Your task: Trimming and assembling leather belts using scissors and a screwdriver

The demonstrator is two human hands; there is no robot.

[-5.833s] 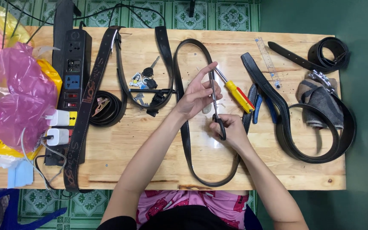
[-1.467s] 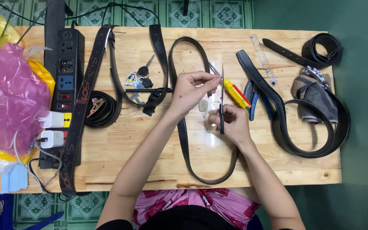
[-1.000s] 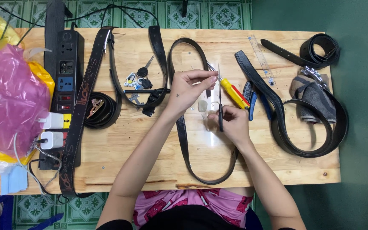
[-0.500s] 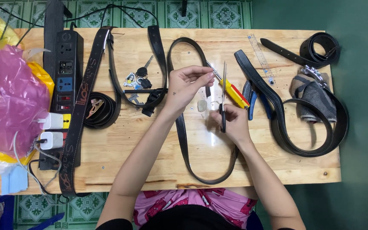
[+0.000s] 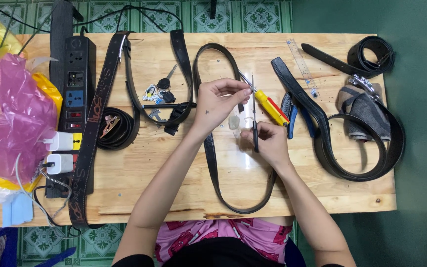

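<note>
The pale wooden counter (image 5: 139,173) filled most of the frame, set over a green patterned tile floor. At the far left a crumpled pink plastic bag (image 5: 11,113) lay over yellow plastic, beside a long black power strip (image 5: 75,99) with two white chargers plugged in. A brown stitched leather strap (image 5: 95,133) ran down the left of the frame. At the right a wide black leather belt (image 5: 332,148) looped around a folded grey cloth (image 5: 359,111), with a coiled black belt (image 5: 371,54) in the upper right corner.

In the centre, a long narrow black leather belt (image 5: 213,163) formed a tall loop from the top of the counter to its near edge. The person's left hand (image 5: 216,101) hovered over the loop's upper part, fingertips pinched together near the tips of a pair of slim dark scissors (image 5: 254,118); what the pinch held was too small to tell. The right hand (image 5: 270,143) had its grip closed around the scissors' handles, blades pointing up the frame. A yellow-and-red handled screwdriver (image 5: 270,106) and blue-handled pliers (image 5: 288,111) lay just beside them, a bunch of keys (image 5: 158,91) to the left.

Judging from this, the cut would go best with the pinched piece held taut, fingertips clear of the blades, and the scissors kept steady and square.
</note>
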